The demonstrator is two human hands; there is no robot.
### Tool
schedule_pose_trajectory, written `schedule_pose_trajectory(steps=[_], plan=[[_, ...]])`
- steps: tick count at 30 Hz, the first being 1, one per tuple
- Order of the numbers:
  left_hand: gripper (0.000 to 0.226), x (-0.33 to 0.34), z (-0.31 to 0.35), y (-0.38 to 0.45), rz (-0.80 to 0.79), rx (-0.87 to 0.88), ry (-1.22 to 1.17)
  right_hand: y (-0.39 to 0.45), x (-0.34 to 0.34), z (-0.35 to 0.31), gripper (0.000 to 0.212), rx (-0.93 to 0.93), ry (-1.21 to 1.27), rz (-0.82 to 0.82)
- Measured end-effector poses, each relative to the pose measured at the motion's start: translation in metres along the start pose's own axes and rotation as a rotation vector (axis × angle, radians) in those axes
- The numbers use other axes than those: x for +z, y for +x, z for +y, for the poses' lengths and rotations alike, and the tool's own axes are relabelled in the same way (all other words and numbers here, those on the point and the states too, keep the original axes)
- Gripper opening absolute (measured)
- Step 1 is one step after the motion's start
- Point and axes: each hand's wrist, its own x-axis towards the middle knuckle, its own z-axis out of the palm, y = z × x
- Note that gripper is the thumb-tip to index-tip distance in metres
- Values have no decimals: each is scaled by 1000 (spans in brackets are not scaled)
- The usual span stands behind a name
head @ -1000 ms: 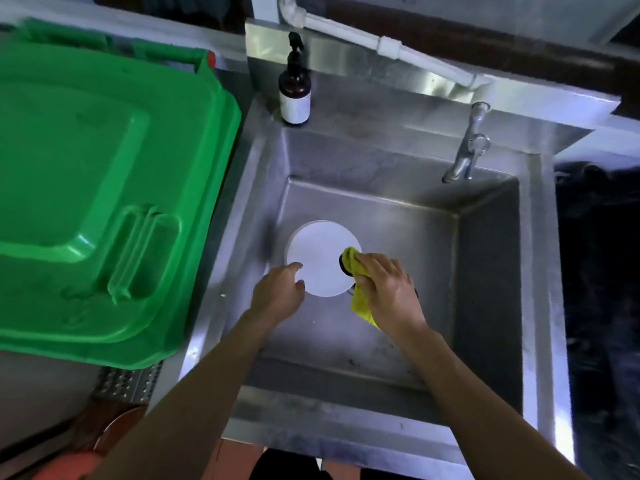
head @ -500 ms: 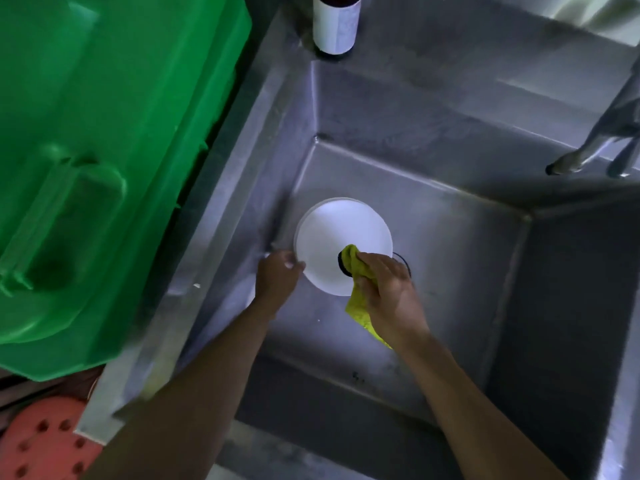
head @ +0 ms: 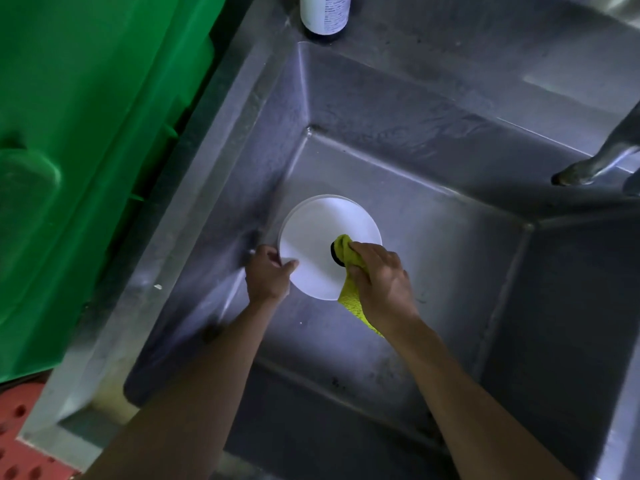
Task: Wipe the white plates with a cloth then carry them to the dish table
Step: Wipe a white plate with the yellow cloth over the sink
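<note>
**Plate under the cloth, deep in the sink**

A steel sink (head: pixel 433 161) fills most of the view, its basin deep and dull grey, with scuffs and dark specks along the near wall. To the left stands a big green bin (head: pixel 86 150), its lid level with the sink's rim. A red perforated surface (head: pixel 20 441) shows at the bottom left corner. At the top edge the lower part of a bottle (head: pixel 325 13) with a white label sits on the sink's back ledge, and the end of a tap (head: pixel 595 161) reaches in from the right.

Low in the basin is the white plate (head: pixel 318 237), held above the bottom with its face turned up toward the camera. A second rim seems to show just behind its upper left edge, so there may be more than one plate; it is hard to tell. The left hand (head: pixel 268 275) grips the plate's left edge, thumb laid over the face and fingers curled behind. The right hand (head: pixel 381 282) is bunched round a yellow cloth (head: pixel 349 296), pressing it against the plate's right side, with the loose end hanging below the wrist. A small dark patch shows at the cloth's tip.

By my reading the wiping is under way and not finished. The carry to the dish table has not begun, and that table is nowhere in view.
</note>
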Motion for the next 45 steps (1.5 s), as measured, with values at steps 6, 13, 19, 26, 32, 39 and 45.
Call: schedule_pose_trajectory(steps=[6, 13, 19, 26, 32, 39, 45], plan=[[27, 4, -4, 0, 27, -23, -128, 0, -3, 2, 38, -1, 5, -20], [22, 8, -7, -9, 97, -50, -207, -11, -7, 3, 38, 21, 21, -34], [12, 10, -10, -18, 60, -180, -190, -22, -14, 1, 34, 20, 28, -30], [7, 0, -6, -35, -96, -387, -397, -37, -21, -14, 35, 13, 29, -14], [20, -17, 9, -50, -234, -369, -491, -50, -28, -28, 41, 67, 6, -38], [55, -41, 11, -70, -328, -377, -598, -67, -33, -37, 42, 79, 28, -7], [50, -56, 32, -96, -420, -484, -744, -87, -35, -45, 41, 70, 40, 32]])
